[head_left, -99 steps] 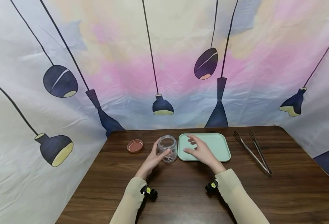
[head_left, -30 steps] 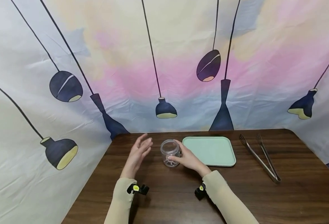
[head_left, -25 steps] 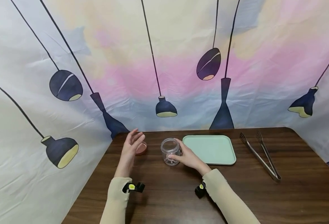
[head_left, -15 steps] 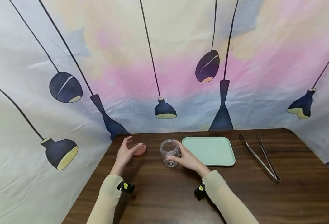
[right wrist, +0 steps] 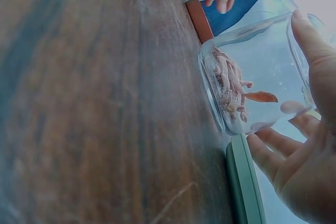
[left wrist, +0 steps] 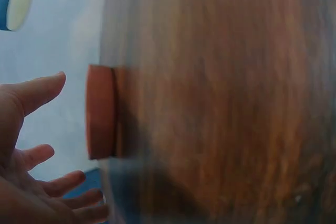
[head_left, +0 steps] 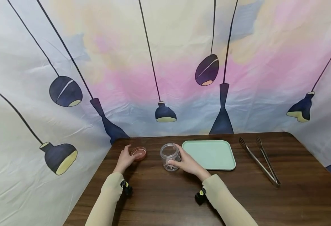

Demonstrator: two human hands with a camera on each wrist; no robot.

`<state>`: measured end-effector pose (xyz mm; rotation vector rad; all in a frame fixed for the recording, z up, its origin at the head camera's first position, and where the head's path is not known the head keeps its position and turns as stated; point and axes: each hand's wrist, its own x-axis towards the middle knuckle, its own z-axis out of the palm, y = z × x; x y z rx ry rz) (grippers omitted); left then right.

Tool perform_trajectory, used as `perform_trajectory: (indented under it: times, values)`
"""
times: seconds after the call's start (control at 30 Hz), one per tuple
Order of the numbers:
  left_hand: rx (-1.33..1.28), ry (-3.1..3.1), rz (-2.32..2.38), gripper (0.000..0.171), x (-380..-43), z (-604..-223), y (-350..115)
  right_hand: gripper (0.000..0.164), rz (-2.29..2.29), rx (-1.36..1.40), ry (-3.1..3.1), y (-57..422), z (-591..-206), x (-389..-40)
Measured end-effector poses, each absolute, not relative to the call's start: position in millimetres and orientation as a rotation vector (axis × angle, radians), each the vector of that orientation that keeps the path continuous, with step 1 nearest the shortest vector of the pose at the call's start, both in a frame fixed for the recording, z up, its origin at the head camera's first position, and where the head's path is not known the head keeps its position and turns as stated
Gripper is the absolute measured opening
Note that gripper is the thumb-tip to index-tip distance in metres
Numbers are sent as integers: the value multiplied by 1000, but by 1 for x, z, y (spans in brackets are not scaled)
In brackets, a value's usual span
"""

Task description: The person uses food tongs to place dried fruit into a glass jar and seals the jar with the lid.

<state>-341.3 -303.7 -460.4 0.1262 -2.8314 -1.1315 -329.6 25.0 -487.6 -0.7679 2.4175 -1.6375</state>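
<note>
A clear jar [head_left: 169,151] stands upright on the wooden table, its mouth uncovered. My right hand [head_left: 189,160] holds it from the right, thumb at the near side and fingers round the far side. In the right wrist view, pale pinkish knobbly pieces [right wrist: 228,85] lie at the jar's bottom with one orange-red sliver [right wrist: 261,97]. My left hand [head_left: 125,159] is at the reddish-brown lid [head_left: 139,153], thumb and fingers spread on either side. In the left wrist view, the fingers appear apart from the lid [left wrist: 101,112], which lies on the table.
A pale green tray [head_left: 209,154] lies just right of the jar. Metal tongs [head_left: 260,161] with slotted ends rest farther right, their arms spread. The table [head_left: 165,201] meets a hanging cloth [head_left: 126,62] printed with lamps at its back edge.
My left hand has let go of the jar and moved left and down to the lid. My right hand has come from above the tray to grip the jar.
</note>
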Motion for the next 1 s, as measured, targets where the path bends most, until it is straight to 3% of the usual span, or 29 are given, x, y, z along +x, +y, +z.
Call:
perform_trajectory:
  times: [0.63, 1.0]
  values:
    - [41, -2981, -1146, 108, -349, -472, -310, 93, -1643, -808, 2406, 25, -485, -331]
    - [51, -2998, -1026, 100, -350, -475, -298, 93, -1625, -788, 2410, 28, -488, -330]
